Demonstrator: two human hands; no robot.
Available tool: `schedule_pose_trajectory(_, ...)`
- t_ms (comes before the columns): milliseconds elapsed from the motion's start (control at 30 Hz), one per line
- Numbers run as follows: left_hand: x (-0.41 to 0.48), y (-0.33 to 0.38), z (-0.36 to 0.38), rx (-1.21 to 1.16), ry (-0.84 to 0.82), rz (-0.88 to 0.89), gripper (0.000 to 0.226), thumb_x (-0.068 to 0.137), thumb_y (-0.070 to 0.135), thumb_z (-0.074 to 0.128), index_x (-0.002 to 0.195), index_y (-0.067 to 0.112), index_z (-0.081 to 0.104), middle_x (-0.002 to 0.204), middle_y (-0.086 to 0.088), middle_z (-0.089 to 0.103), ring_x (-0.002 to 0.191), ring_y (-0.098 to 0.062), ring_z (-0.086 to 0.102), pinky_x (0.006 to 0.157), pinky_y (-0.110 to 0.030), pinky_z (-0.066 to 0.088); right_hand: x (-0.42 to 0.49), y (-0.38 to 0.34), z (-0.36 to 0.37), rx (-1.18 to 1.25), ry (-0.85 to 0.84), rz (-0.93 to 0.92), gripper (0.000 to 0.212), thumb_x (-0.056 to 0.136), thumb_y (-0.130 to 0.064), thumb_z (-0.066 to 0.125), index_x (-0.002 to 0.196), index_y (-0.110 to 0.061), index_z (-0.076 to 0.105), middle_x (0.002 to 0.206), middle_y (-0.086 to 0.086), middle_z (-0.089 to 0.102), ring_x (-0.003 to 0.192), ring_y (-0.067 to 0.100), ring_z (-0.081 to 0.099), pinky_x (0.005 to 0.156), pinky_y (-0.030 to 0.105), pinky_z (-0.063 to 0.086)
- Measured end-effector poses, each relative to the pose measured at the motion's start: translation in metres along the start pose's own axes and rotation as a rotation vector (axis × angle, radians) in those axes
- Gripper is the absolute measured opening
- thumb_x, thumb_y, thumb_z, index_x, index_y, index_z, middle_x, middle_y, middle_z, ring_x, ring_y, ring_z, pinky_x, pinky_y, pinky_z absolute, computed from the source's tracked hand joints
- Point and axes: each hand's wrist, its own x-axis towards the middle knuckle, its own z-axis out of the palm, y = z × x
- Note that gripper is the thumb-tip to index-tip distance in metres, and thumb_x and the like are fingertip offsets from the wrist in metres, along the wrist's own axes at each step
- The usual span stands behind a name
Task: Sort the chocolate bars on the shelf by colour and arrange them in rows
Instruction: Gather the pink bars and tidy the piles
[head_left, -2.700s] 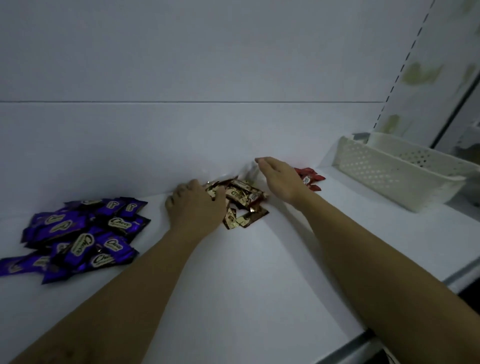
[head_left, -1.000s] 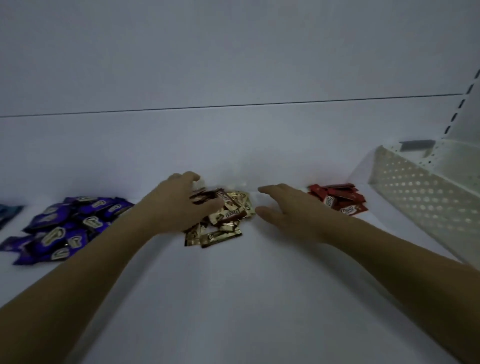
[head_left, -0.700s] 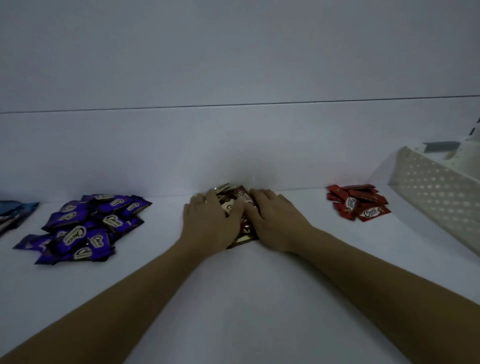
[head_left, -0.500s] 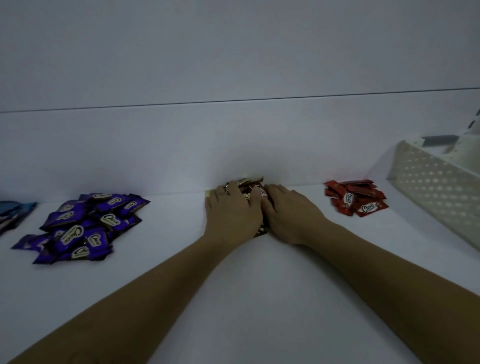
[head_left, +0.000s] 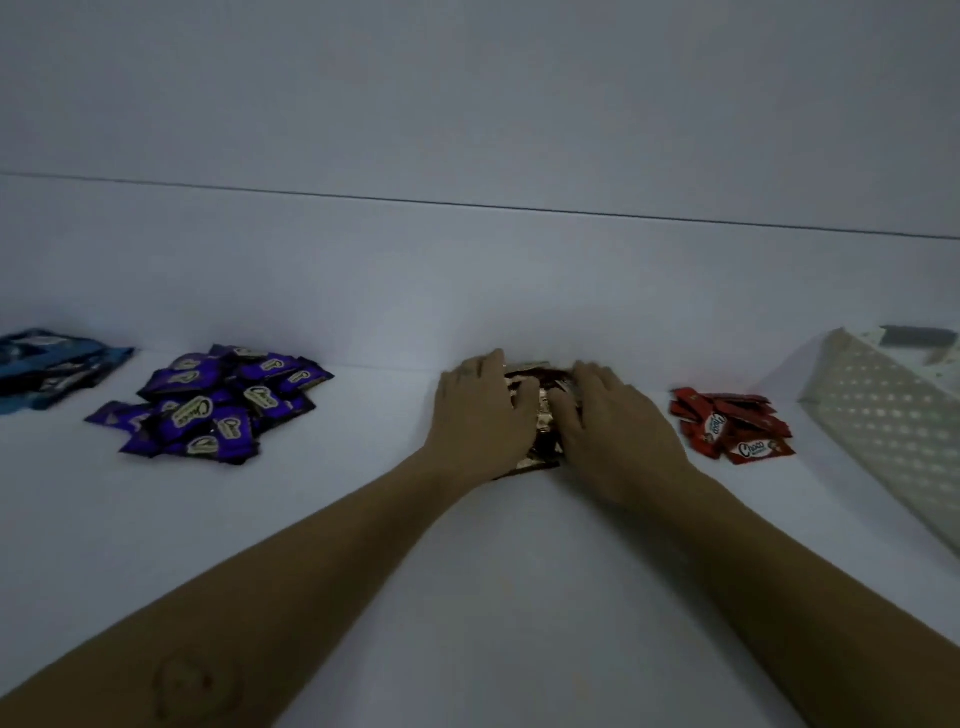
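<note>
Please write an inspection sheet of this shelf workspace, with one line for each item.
Surface: white shelf, dimly lit.
Job's things: blue pile, purple pile, gold pile, red pile, left to right; loose heaps, no rows yet.
Clutter: white perforated basket at right.
Hands: left hand and right hand press on the gold pile from both sides.
Cables: nothing seen.
Surroundings: plain white back wall.

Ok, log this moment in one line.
left hand, right hand: pressing gold bars | purple pile, red pile, blue pile: separate | rows: none

4 choc piles (head_left: 218, 405), 1 basket (head_left: 893, 431).
</note>
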Motion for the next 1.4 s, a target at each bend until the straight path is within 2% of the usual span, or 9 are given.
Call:
schedule_pose_trajectory(167, -0.031, -0.048, -0.059, 0.223, 0.025, 0.201, 0.069, 0.093, 0.053, 0.023, 0.151, 0.016, 0.021, 0.159, -0.007, 0.019, 0.147, -0.02, 0.008, 0.119, -0.034, 0.0, -0.008, -0.039, -0.014, -0.09, 0.02, -0.045, 0.064, 0.1, -0.05, 0.024, 0.153, -0.017, 0.015, 0.161, 0.006, 0.014, 0.148, 0.02, 0.013, 0.119, 0.035, 0.011)
schedule_pose_trajectory(300, -0.055, -0.119, -0.132, 0.279, 0.003, 0.166, 0.066, 0.097, 0.05, 0.039, 0.153, 0.024, 0.015, 0.16, 0.003, 0.013, 0.147, -0.011, 0.002, 0.115, -0.024, 0.0, -0.011, -0.113, -0.007, -0.059, -0.099, -0.145, 0.068, 0.097, -0.058, 0.02, 0.154, -0.023, 0.011, 0.162, 0.002, 0.01, 0.148, 0.019, 0.01, 0.119, 0.037, 0.011)
schedule_pose_trajectory(433, -0.053, -0.181, -0.179, 0.152, 0.056, -0.003, 0.062, 0.095, 0.045, 0.047, 0.149, 0.022, 0.028, 0.157, 0.002, 0.026, 0.146, -0.014, 0.013, 0.116, -0.026, 0.01, 0.0, -0.187, 0.019, 0.063, -0.147, -0.183, 0.064, 0.1, -0.054, 0.026, 0.154, -0.022, 0.016, 0.16, 0.002, 0.017, 0.147, 0.018, 0.014, 0.117, 0.033, 0.014)
schedule_pose_trajectory(533, -0.039, -0.214, -0.19, 0.084, 0.078, -0.117, 0.063, 0.094, 0.049, 0.048, 0.147, 0.018, 0.033, 0.153, -0.004, 0.032, 0.141, -0.02, 0.026, 0.115, -0.034, 0.022, 0.015, -0.238, 0.051, 0.198, -0.169, -0.155, 0.055, 0.1, -0.05, 0.031, 0.147, -0.021, 0.032, 0.148, 0.006, 0.036, 0.138, 0.025, 0.032, 0.11, 0.035, 0.028)
schedule_pose_trajectory(633, -0.019, -0.232, -0.188, 0.047, 0.038, -0.163, 0.064, 0.095, 0.051, 0.044, 0.147, 0.014, 0.033, 0.151, -0.009, 0.033, 0.139, -0.024, 0.031, 0.114, -0.037, 0.026, 0.031, -0.266, 0.077, 0.198, -0.122, -0.145, 0.06, 0.098, -0.052, 0.029, 0.149, -0.019, 0.029, 0.149, 0.012, 0.034, 0.138, 0.028, 0.031, 0.113, 0.041, 0.028)
schedule_pose_trajectory(933, 0.006, -0.24, -0.164, -0.017, 0.004, -0.167, 0.047, 0.102, 0.037, 0.031, 0.135, 0.008, 0.044, 0.135, -0.015, 0.048, 0.123, -0.027, 0.044, 0.103, -0.035, 0.034, 0.055, -0.277, 0.094, 0.241, -0.114, -0.073, 0.058, 0.101, -0.047, 0.028, 0.15, -0.015, 0.028, 0.151, 0.011, 0.034, 0.138, 0.025, 0.031, 0.115, 0.036, 0.024)
schedule_pose_trajectory(1033, 0.007, -0.23, -0.153, -0.015, -0.017, -0.129, 0.063, 0.093, 0.042, 0.01, 0.132, 0.008, 0.046, 0.134, -0.015, 0.048, 0.12, -0.028, 0.043, 0.1, -0.034, 0.036, 0.056, -0.261, 0.091, 0.198, -0.15, -0.059, 0.057, 0.102, -0.046, 0.026, 0.15, -0.015, 0.027, 0.152, 0.009, 0.033, 0.139, 0.024, 0.03, 0.115, 0.035, 0.023)
schedule_pose_trajectory(1267, 0.014, -0.179, -0.12, -0.067, 0.018, -0.115, 0.039, 0.101, 0.032, 0.032, 0.124, 0.008, 0.051, 0.126, -0.014, 0.051, 0.114, -0.031, 0.047, 0.094, -0.038, 0.036, 0.052, -0.219, 0.074, 0.091, -0.124, 0.012, 0.043, 0.104, -0.023, 0.024, 0.141, -0.005, 0.038, 0.151, 0.017, 0.031, 0.131, 0.036, 0.034, 0.11, 0.041, 0.026)
schedule_pose_trajectory(1400, 0.018, -0.174, -0.119, -0.098, -0.03, -0.089, 0.04, 0.101, 0.035, 0.037, 0.128, 0.007, 0.047, 0.129, -0.017, 0.047, 0.119, -0.031, 0.045, 0.101, -0.039, 0.036, 0.056, -0.209, 0.075, -0.05, -0.159, -0.053, 0.044, 0.103, -0.03, 0.024, 0.137, -0.009, 0.043, 0.149, 0.013, 0.036, 0.13, 0.034, 0.036, 0.108, 0.042, 0.031)
